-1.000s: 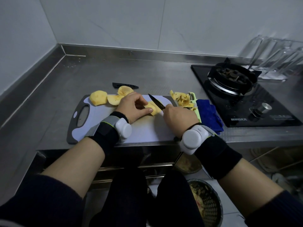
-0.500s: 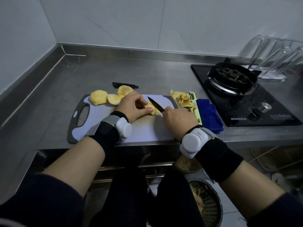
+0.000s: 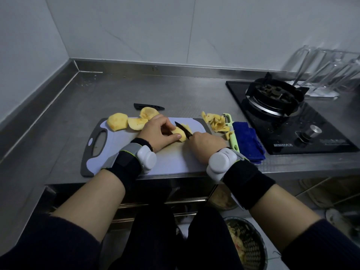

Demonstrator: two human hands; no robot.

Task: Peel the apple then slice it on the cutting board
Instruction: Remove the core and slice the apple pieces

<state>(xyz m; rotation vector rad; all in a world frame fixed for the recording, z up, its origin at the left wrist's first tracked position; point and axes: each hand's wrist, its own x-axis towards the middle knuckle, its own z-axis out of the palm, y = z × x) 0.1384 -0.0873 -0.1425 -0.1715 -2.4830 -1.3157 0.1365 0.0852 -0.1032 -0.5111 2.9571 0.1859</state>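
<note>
1. Peeling looks done: the peels (image 3: 216, 121) lie right of the cutting board (image 3: 175, 162).
2. Mid-frame, our left hand (image 3: 155, 133) pinches the apple piece (image 3: 180, 134) while our right hand (image 3: 204, 145) grips the knife (image 3: 183, 128).
3. We judge the larger pieces (image 3: 116, 124) — upper left of the board — are not yet sliced.

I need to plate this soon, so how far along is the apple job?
Peeling looks done: peels lie piled by the green peeler, and the pieces look skinless. Slicing is in hand: the left hand holds an apple piece on the cutting board while the knife in the right hand cuts into it. Left to do: three larger pieces at the board's far left.
</note>
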